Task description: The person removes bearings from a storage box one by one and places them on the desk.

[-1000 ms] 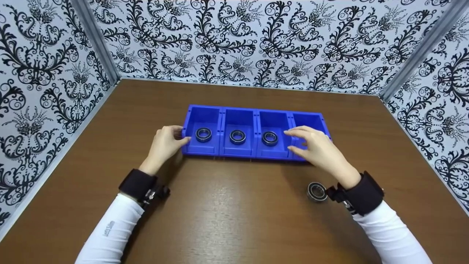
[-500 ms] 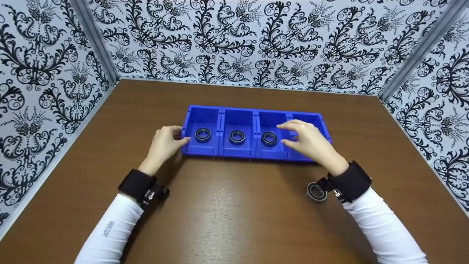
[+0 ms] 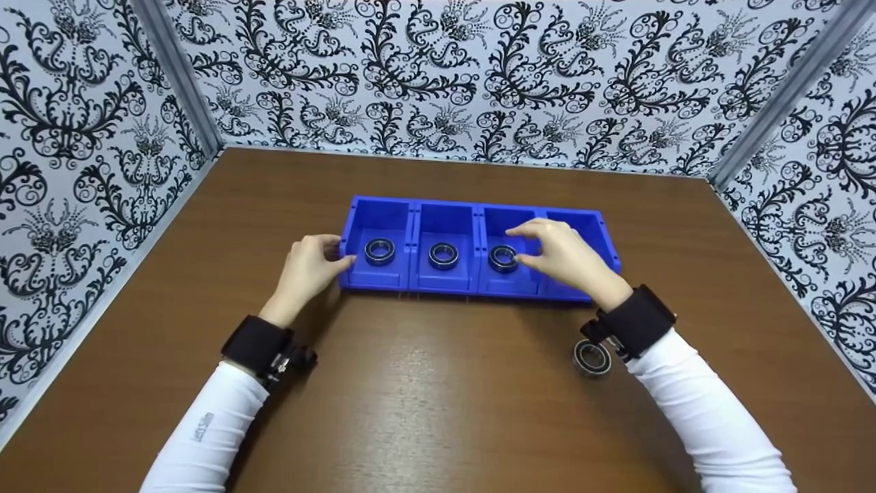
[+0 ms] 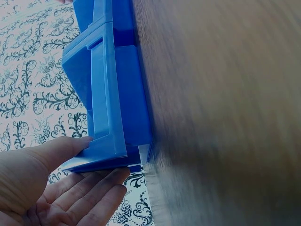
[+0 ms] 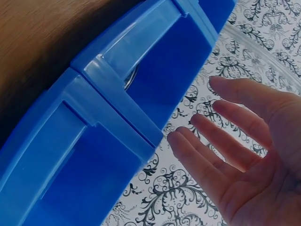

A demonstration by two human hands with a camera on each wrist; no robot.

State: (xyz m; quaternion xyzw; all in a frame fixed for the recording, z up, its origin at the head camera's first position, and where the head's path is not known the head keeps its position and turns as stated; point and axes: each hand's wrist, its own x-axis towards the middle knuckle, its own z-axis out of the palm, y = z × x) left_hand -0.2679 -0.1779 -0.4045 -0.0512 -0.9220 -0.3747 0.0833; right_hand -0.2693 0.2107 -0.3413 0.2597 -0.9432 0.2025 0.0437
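The left hand rests against the left end of the blue tray, thumb on its rim and fingers straight along the end wall, likely to keep it from sliding on the table. Three of its four bins hold a bearing apiece; the fourth's floor is hidden. The right hand hovers with fingers relaxed and spread, holding nothing, fingertips close to the third bearing, while a loose bearing lies by the right wrist.
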